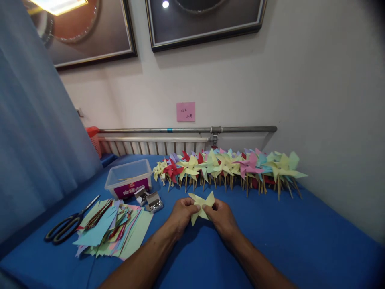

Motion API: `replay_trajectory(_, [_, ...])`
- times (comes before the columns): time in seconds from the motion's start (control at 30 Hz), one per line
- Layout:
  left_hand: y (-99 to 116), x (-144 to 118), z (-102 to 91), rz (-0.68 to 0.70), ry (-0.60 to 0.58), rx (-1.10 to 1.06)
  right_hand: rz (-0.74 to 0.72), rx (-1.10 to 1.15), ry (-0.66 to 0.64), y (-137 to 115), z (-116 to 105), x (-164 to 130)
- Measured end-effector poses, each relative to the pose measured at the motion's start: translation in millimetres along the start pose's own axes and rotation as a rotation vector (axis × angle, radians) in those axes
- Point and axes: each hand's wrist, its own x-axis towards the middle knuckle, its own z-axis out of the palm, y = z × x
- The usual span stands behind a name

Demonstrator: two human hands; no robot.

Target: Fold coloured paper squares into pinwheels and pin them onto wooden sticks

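Observation:
Between my two hands is a pale yellow paper pinwheel, its pointed blades spread out, held just above the blue cloth. My left hand is closed on its left side, thumb pressed near the middle. From the right, my right hand pinches it in the same way, with the thumb close to the centre. No stick shows on this pinwheel; its back and my curled fingertips are hidden. Beyond my hands stand many finished-looking pinwheels on thin wooden sticks, in yellow, red, pink, green and blue.
At left lie a stack of coloured paper and black-handled scissors. Behind them are a clear plastic box with thin sticks inside and two small open boxes of metal pins. A pipe and radiator run along the wall.

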Motion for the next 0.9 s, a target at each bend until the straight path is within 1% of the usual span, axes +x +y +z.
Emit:
replay_trajectory(0.17, [1, -1, 0.6, 0.015, 0.029, 0.009, 0.021, 0.008, 0.003, 8, 0, 4])
replay_trajectory(0.3, [-2, 0, 1.2, 0.033, 0.057, 0.019, 0.013, 0.0, -0.012, 9, 2, 2])
replay_trajectory(0.43, [-2, 0, 1.4, 0.037, 0.038, 0.012, 0.005, 0.083, -0.033, 12, 3, 2])
replay_trajectory(0.57, [1, 0, 0.6, 0.048, 0.021, 0.012, 0.034, 0.131, -0.05, 16, 2, 5])
replay_trajectory(0.7, [0, 0, -1.1, 0.048, 0.026, 0.034, 0.058, 0.125, -0.042, 9, 0, 3])
replay_trajectory(0.9, [-2, -1, 1.7, 0.034, -0.004, 0.058, 0.053, 0.059, -0.02, -2, 0, -1])
